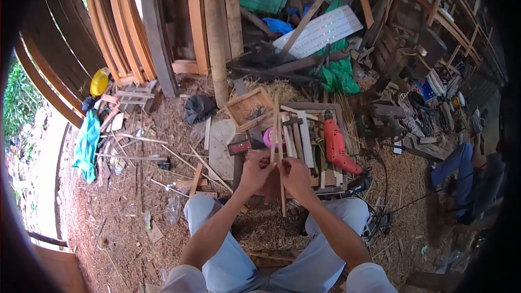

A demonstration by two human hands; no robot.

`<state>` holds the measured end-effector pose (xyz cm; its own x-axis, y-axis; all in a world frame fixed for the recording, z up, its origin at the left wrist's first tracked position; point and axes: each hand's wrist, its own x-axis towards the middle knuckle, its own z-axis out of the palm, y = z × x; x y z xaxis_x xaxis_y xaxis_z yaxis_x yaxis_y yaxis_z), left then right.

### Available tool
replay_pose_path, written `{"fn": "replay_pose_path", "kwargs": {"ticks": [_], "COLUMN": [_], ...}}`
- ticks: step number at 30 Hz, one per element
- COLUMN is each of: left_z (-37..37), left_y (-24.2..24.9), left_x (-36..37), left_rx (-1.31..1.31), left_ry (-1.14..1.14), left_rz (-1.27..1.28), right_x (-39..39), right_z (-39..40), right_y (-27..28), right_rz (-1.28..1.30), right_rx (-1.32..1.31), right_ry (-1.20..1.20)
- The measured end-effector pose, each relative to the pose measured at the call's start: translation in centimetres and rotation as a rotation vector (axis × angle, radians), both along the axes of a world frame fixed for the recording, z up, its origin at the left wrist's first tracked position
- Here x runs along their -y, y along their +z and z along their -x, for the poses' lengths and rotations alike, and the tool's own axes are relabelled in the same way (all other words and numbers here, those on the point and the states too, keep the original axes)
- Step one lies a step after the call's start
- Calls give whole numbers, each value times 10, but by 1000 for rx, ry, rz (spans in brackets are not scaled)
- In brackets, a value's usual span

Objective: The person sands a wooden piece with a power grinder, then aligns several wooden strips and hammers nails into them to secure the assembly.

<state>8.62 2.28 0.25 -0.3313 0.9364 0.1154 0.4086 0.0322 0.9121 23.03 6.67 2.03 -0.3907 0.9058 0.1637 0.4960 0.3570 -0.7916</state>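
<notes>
My left hand (pixel 256 171) is closed on a thin wooden strip (pixel 275 116) that points away from me. Close beside it, my right hand (pixel 296 178) pinches another thin wooden strip (pixel 283 201), whose near end hangs down between my knees. The two strips run nearly side by side, and my fingertips almost meet. Beyond my hands a pink roll (pixel 268 137) is partly hidden by the strips. A hammer (pixel 293 122) and several wood pieces lie on a low work surface. To the right lies a red power drill (pixel 337 146).
A wooden tray (pixel 249 100) with small dark bits stands past my left hand, near a black bag (pixel 198 109). Shavings and offcuts cover the ground. Bamboo posts (pixel 217 38) and planks stand behind. At the right sits another person's leg (pixel 455 164); a cable (pixel 386 184) lies nearby.
</notes>
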Motion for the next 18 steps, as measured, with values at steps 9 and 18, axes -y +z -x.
{"fn": "replay_pose_path", "kwargs": {"ticks": [9,18], "left_z": [8,13], "left_y": [10,16], "left_x": [1,-19], "left_rx": [146,118], "left_ry": [-73,-126], "left_rz": [-13,277], "right_x": [-3,-49], "right_z": [12,13], "right_y": [51,45], "right_rz": [389,453], "right_rx": [-53,450], "right_ry": [21,54]}}
